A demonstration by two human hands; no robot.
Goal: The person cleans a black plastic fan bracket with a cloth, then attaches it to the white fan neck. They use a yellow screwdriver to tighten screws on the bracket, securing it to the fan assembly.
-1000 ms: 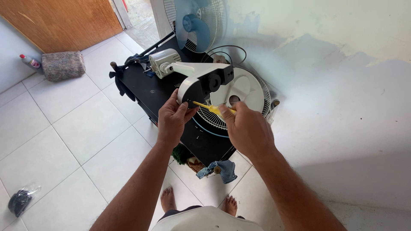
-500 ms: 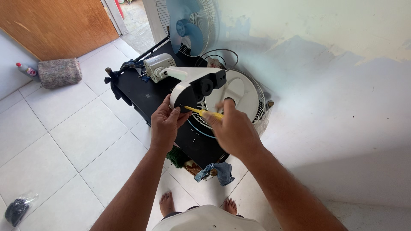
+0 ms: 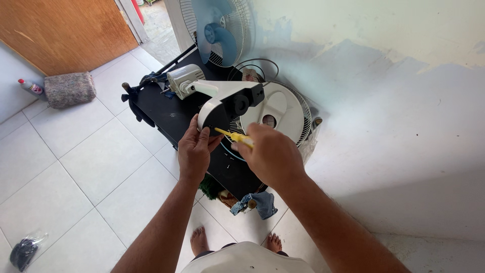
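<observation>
A: Where is the fan housing (image 3: 230,103)?

B: I see it lying on the black table (image 3: 166,114), white with a black knob, its rounded end toward me. The left hand (image 3: 194,151) is cupped against that near end, fingers closed on the edge. The right hand (image 3: 270,154) is just beside it, fist closed round a yellow screwdriver (image 3: 232,135) whose tip points at the housing's lower edge.

A: What can't you make out?

B: The screwdriver's handle is mostly buried in the right fist, and where the tip meets the housing is too small to tell. The left palm hides the housing's near rim. The white guard (image 3: 275,108) behind lies partly under the housing and the right hand. Small dark specks on the table near my hands may be screws; I cannot say.

A: And the surroundings?

B: The table stands on a white tiled floor (image 3: 76,167) against a white wall with a bluish patch. A blue fan (image 3: 220,30) stands behind the table, cut off at the top. A wooden door (image 3: 65,30) is upper left, a grey roll (image 3: 69,89) below it, a black bag (image 3: 25,250) at lower left. A blue cloth (image 3: 260,202) hangs below the table's near corner, above my bare feet.
</observation>
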